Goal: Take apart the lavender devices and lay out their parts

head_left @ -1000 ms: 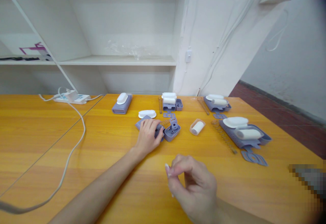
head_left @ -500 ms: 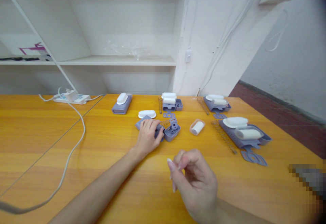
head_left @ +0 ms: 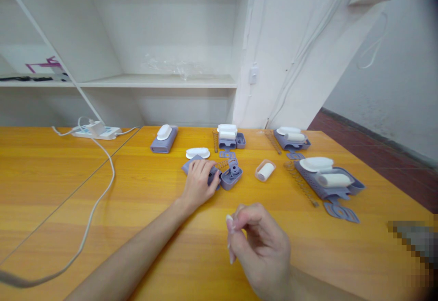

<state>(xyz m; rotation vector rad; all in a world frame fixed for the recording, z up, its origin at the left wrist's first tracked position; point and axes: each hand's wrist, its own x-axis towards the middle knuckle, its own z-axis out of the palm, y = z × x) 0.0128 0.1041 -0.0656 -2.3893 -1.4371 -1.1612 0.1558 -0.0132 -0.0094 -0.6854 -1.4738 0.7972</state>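
Gripping the case (head_left: 191,162) left of the box (head_left: 230,184) is the curled left hand (head_left: 200,181); the right hand (head_left: 263,248) pinches, contents unclear; the spring (head_left: 222,165) behind the box seems unfitted.

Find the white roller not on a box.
Head view, right of centre: white roller in a clear tray, between purple cup and spring, beyond the right hand.

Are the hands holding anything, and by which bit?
The left hand holds the purple case, thumb and fingertips near its right end; nothing shows in the right hand.
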